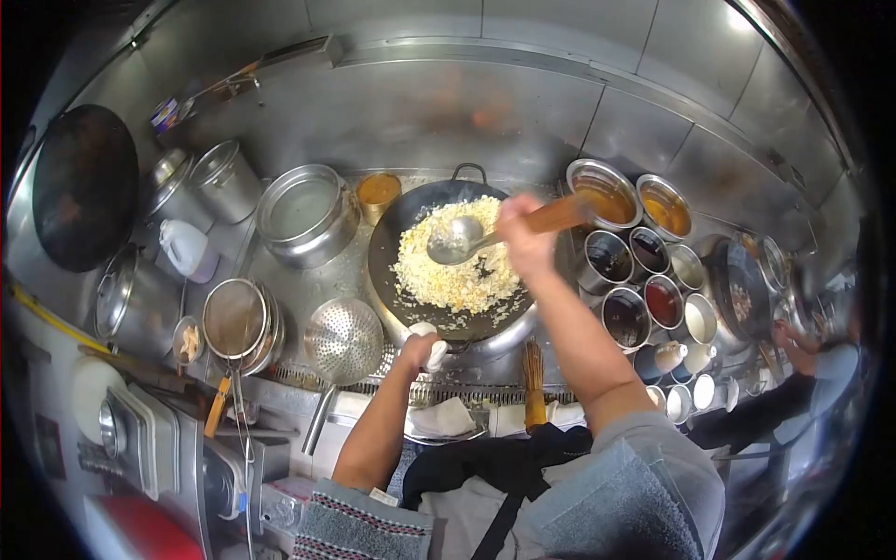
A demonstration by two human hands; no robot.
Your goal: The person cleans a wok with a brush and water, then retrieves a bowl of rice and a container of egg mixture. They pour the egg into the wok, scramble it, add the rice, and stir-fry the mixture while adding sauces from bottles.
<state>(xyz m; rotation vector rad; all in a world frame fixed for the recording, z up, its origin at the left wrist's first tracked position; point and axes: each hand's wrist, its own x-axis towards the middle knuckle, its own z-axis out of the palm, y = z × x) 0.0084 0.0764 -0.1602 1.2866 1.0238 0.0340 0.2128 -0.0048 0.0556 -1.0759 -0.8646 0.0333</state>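
Note:
A dark wok [384, 271] with a loop handle at its back holds a heap of pale yellow and white fried rice [446, 280]. My right hand [527, 233] is closed round the wooden handle of a metal ladle [455, 241], its bowl resting over the upper part of the rice. At the wok's near rim, my left hand [420, 351] grips a folded white cloth [433, 353] against the near handle, which is partly hidden. A perforated strainer [343, 341] lies left of that hand, and a bamboo brush [534, 387] stands to its right.
Left of the wok are a large metal pot [303, 219], a small orange-brown container [379, 190] and a mesh sieve [235, 318]. Several sauce containers crowd the right side, including a red one [663, 301]. Another person's arm [796, 350] shows at the far right near a second wok.

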